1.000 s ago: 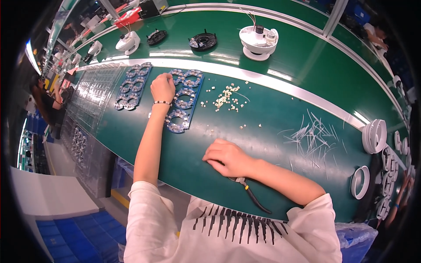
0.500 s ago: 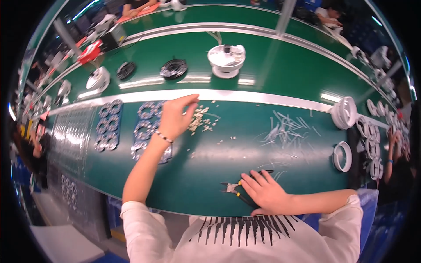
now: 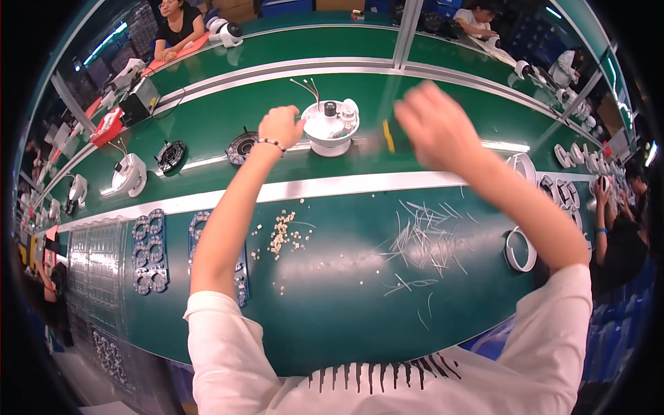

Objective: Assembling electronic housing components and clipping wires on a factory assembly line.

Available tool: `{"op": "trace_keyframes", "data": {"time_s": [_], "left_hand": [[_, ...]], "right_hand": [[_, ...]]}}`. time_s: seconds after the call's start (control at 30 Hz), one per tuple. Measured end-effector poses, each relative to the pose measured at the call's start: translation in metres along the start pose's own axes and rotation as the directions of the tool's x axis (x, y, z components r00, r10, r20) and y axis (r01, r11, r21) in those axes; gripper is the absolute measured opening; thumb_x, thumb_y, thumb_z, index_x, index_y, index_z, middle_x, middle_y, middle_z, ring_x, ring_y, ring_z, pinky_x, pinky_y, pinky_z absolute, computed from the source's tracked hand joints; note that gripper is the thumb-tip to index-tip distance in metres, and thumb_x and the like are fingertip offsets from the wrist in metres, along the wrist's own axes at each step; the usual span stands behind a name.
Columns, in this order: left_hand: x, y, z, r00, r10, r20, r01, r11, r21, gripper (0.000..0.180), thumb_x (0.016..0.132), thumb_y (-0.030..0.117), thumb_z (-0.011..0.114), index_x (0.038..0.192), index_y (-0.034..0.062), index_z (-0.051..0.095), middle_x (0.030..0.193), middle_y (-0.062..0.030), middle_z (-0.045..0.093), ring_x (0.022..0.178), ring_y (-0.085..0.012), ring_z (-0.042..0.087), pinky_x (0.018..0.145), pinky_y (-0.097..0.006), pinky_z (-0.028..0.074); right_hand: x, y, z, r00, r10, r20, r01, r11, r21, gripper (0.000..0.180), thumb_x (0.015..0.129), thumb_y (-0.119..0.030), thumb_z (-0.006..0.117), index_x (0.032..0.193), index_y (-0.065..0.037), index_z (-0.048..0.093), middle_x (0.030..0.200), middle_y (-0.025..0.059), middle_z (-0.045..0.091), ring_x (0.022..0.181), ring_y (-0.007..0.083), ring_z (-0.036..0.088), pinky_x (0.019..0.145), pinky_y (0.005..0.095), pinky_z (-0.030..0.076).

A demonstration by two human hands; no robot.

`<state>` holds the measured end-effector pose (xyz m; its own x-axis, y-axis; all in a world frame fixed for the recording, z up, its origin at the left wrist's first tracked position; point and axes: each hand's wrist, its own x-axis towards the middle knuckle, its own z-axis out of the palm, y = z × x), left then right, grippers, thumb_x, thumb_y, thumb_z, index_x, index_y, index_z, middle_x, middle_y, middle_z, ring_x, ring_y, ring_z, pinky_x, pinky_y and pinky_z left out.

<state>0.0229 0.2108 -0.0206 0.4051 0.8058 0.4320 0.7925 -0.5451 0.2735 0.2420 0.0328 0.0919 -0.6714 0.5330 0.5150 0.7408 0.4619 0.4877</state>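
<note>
Two hands raised over white round unit

Head view, sole view on record.
- Left hand (image 3: 280,126): curled narrow, fingertips beside rim of white round unit (image 3: 330,128); whether anything small pinched between fingers, cannot tell.
- Right hand (image 3: 434,124): lifted, blurred; closed around slim tool with yellow part (image 3: 389,136), tip aimed toward unit.
- White round unit: upright on far green belt (image 3: 277,104), past silver rail (image 3: 332,185); thin wires standing up from top.
- Small pale parts (image 3: 282,232): loose heap on near table (image 3: 332,304), under left forearm.
- Cut white strands (image 3: 425,242): scattered right of heap.
- Blue ringed trays (image 3: 149,250): flat at left, partly under left arm.
- White ring (image 3: 519,249): near right edge, beside right arm.

Risks, judged: forearm dropping could scatter heap or strands; tool tip could snag upright wires; unit could slide if nudged.

Room: open green surface between heap and strands; near edge close to torso; black round parts (image 3: 169,155) crowding left of unit; clear right of it.
</note>
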Motion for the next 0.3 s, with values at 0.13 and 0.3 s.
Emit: {"op": "trace_keyframes", "data": {"time_s": [0.13,0.3], "left_hand": [[0.02,0.012,0.026,0.993,-0.092,0.078,0.09,0.996,0.025,0.021,0.072,0.024,0.062,0.079,0.0046,0.063,0.079,-0.0158,0.062,0.075,-0.0311,0.059,0.069,-0.039,0.048],[0.034,0.014,0.025,0.996,-0.049,0.072,0.053,0.997,-0.049,0.017,0.071,0.022,0.063,0.075,0.0052,0.064,0.081,-0.0159,0.062,0.079,-0.0299,0.059,0.072,-0.036,0.047]], "right_hand": [[0.056,0.075,0.08,0.984,0.028,0.174,0.024,0.957,-0.29,0.015,0.057,-0.007,0.062,0.071,-0.004,0.058,0.077,0.0078,0.053,0.077,0.0222,0.052,0.068,0.0303,0.042],[0.082,0.083,0.144,0.866,-0.026,0.5,0.096,0.989,-0.115,0.02,0.055,-0.008,0.063,0.074,-0.004,0.059,0.081,0.0093,0.054,0.081,0.024,0.053,0.073,0.0335,0.041]]}}
